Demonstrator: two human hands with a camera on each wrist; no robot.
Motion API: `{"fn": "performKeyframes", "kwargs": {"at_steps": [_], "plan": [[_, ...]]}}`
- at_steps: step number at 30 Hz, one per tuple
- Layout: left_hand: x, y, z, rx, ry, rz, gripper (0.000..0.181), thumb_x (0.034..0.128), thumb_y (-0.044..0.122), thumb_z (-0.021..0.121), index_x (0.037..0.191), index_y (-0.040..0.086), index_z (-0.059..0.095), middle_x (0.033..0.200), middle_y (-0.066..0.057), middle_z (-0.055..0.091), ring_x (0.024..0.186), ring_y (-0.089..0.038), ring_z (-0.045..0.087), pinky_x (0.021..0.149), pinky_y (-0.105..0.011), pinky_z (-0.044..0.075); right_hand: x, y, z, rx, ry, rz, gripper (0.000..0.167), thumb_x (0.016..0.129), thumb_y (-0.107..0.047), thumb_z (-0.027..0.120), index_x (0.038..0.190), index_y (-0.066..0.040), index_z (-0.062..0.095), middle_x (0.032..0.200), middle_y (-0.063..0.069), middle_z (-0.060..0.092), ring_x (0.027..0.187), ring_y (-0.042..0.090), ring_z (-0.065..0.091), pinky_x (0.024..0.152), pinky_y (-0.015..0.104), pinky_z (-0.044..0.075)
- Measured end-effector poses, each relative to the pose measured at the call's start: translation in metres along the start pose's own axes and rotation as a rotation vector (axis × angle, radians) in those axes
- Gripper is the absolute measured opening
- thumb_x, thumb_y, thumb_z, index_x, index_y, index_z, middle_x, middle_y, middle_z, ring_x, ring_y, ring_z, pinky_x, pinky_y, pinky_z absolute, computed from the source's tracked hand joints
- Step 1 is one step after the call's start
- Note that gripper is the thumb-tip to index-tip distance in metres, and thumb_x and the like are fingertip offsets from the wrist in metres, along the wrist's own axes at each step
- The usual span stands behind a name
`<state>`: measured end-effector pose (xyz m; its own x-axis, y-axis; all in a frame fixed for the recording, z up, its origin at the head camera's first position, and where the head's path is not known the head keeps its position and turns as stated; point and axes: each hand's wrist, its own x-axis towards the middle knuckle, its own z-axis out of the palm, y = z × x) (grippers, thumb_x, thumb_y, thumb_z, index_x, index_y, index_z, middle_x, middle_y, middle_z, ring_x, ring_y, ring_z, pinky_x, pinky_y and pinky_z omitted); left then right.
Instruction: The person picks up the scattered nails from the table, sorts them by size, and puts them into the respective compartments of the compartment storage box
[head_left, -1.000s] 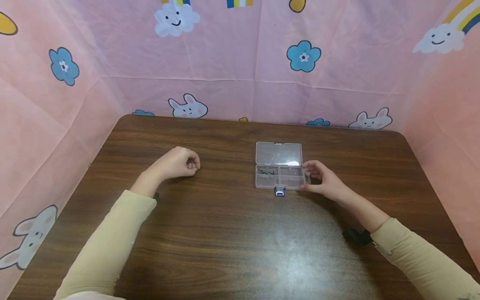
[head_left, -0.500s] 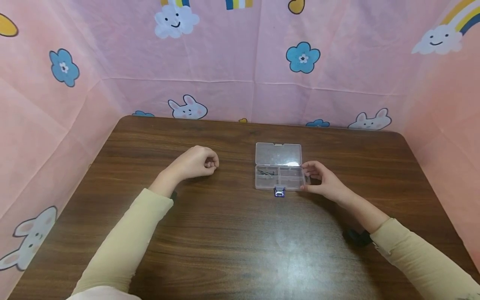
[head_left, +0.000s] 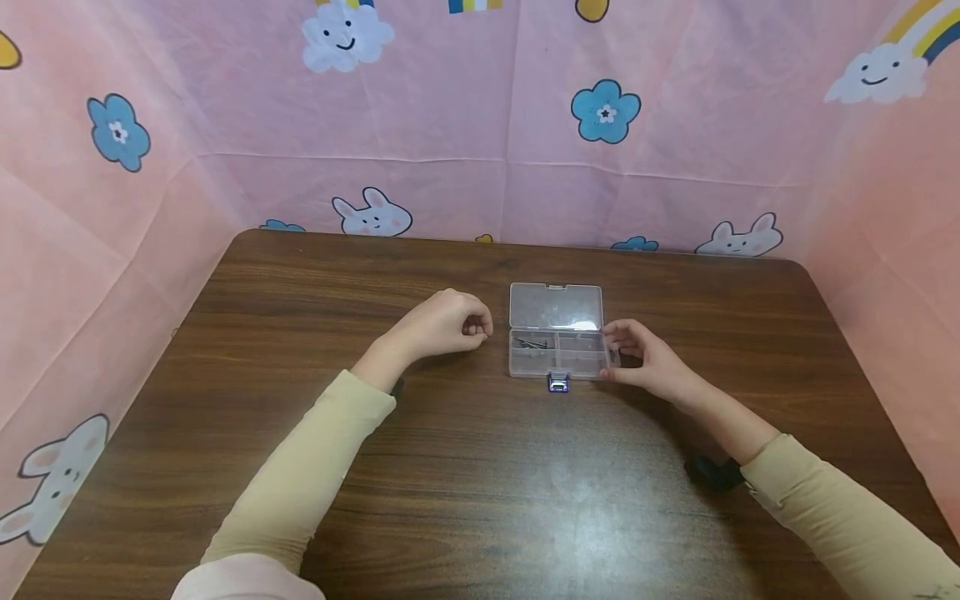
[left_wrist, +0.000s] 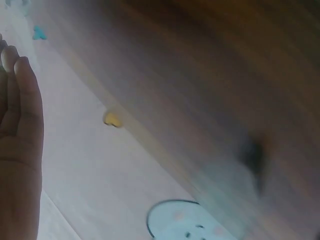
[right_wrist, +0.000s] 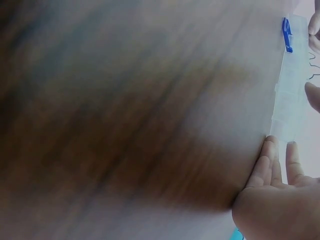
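A clear plastic compartment box (head_left: 581, 367) lies on the table with its lid (head_left: 556, 307) folded back. Thin dark metal pieces like screws or nails (head_left: 534, 343) lie in its upper left compartment; their exact kind is too small to tell. My right hand (head_left: 651, 365) holds the box's right end, thumb at the front corner and fingers farther back. Just left of the box, apart from it, is my left hand (head_left: 447, 323), its fingers loosely curled and nothing visible in them. In the right wrist view, the right fingertips (right_wrist: 270, 142) touch the box's end wall.
A blue latch (head_left: 558, 382) sticks out from the box's front edge. Brown wood-grain table (head_left: 480, 467) surrounds the box. Pink patterned cloth (head_left: 450, 108) rises behind the table and along both sides. A dark wrist strap (head_left: 714, 473) shows under the right forearm.
My left hand has moved steadily rightward across the table, from well left of the box to close beside it. The right hand and the box have stayed in place.
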<state>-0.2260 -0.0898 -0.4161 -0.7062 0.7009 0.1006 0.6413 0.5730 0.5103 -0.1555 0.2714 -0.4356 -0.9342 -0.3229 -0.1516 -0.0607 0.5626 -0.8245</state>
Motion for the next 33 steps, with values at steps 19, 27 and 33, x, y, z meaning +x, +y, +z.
{"fn": "performKeyframes", "kwargs": {"at_steps": [19, 27, 33], "plan": [[0.028, 0.039, 0.024, 0.028, -0.059, 0.115, 0.013, 0.0945, 0.004, 0.072, 0.095, 0.012, 0.082, 0.090, 0.002, 0.077, 0.078, -0.008, 0.059, 0.072, -0.020, 0.051, 0.001, -0.001, -0.001, -0.002, -0.003, -0.011, 0.060, 0.094, -0.006, 0.078, 0.145, 0.002, 0.046, 0.144, 0.027, 0.053, 0.136, 0.043, 0.051, 0.121, 0.062, 0.036], [0.032, 0.047, 0.029, 0.118, -0.111, 0.140, 0.015, 0.0951, 0.004, 0.071, 0.097, 0.013, 0.083, 0.096, 0.002, 0.080, 0.082, -0.008, 0.065, 0.079, -0.024, 0.057, 0.001, 0.000, -0.002, 0.009, -0.002, -0.011, 0.061, 0.094, -0.006, 0.078, 0.145, 0.002, 0.046, 0.144, 0.025, 0.053, 0.135, 0.040, 0.051, 0.121, 0.045, 0.041], [0.030, 0.047, 0.033, 0.186, -0.099, 0.184, 0.013, 0.0948, 0.005, 0.073, 0.096, 0.014, 0.083, 0.097, 0.001, 0.080, 0.088, -0.012, 0.072, 0.086, -0.030, 0.060, 0.000, 0.001, -0.001, 0.001, -0.005, -0.008, 0.061, 0.094, -0.008, 0.078, 0.145, 0.001, 0.046, 0.145, 0.025, 0.053, 0.135, 0.039, 0.051, 0.119, 0.038, 0.041]]}}
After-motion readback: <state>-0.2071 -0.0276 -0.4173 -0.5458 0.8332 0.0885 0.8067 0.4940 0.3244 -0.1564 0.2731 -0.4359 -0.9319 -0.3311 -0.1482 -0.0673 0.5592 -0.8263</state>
